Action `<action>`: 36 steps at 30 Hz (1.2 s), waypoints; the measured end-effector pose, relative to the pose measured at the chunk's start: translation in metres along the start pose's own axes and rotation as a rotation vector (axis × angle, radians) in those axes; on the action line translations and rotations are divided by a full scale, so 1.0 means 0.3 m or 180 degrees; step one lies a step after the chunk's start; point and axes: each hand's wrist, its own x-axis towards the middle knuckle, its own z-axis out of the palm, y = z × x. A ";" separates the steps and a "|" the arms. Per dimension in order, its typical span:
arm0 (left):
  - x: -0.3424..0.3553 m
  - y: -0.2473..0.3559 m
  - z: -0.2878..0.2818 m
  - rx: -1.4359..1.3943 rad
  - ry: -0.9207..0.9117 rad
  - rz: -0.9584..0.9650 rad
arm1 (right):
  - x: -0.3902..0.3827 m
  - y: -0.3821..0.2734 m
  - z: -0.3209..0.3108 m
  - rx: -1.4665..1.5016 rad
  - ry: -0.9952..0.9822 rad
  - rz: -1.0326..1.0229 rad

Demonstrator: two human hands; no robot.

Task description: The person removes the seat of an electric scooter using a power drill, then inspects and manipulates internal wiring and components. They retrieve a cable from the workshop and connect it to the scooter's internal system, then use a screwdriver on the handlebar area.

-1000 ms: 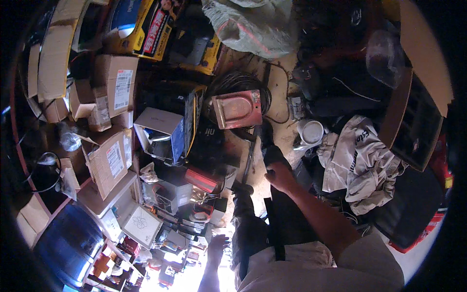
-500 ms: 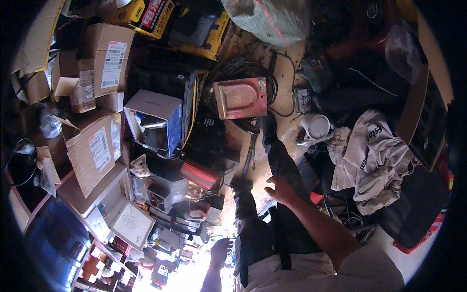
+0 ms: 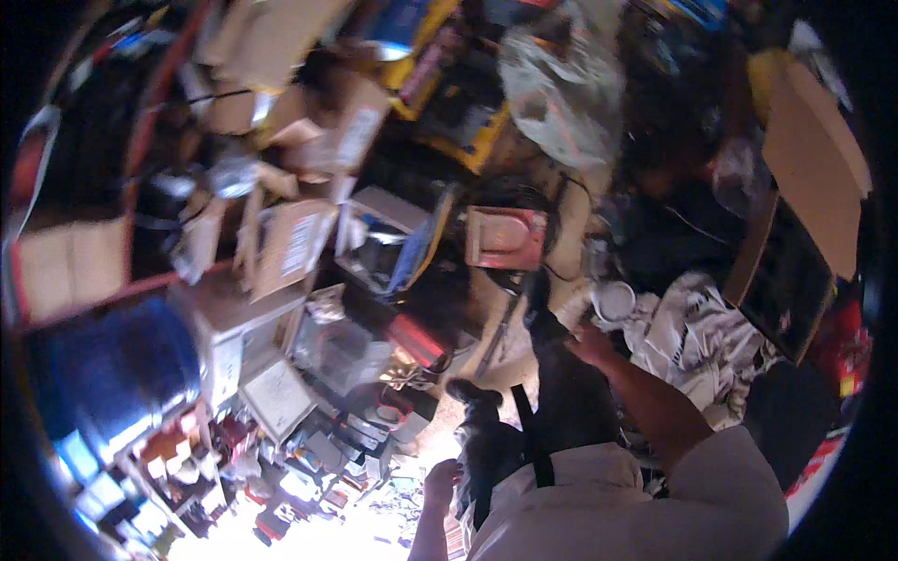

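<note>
My right hand (image 3: 589, 346) hangs in front of my dark-trousered leg, fingers loosely apart and slightly blurred, with nothing seen in it. Nearest to it is a white round tub (image 3: 614, 302), with a crumpled pale cloth (image 3: 692, 337) just beyond. Low in the picture, my left hand (image 3: 443, 481) hangs beside my other leg, its fingers loosely bent and no object visible in it. On the floor ahead of my feet, a red square plate-like piece with a raised U shape (image 3: 506, 238) lies on a coil of black cable (image 3: 510, 192).
Opened cardboard boxes (image 3: 290, 248) and a blue-and-white box (image 3: 388, 234) are stacked at left. A blue drum-like object (image 3: 112, 346) is farther left. A pale sack (image 3: 566, 89) lies ahead. An upright cardboard box (image 3: 814, 159) stands at right. Many small boxes crowd the bright lower left.
The whole view has swung, so the surroundings sit farther right and lower. My right hand has shifted to near the white tub. My legs have changed position. Neither hand has visibly picked anything up.
</note>
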 end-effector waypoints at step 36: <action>-0.420 -1.674 -0.783 -0.2449 0.3428 -0.0490 | -0.660 -1.752 0.980 -0.4133 -0.3629 -0.2963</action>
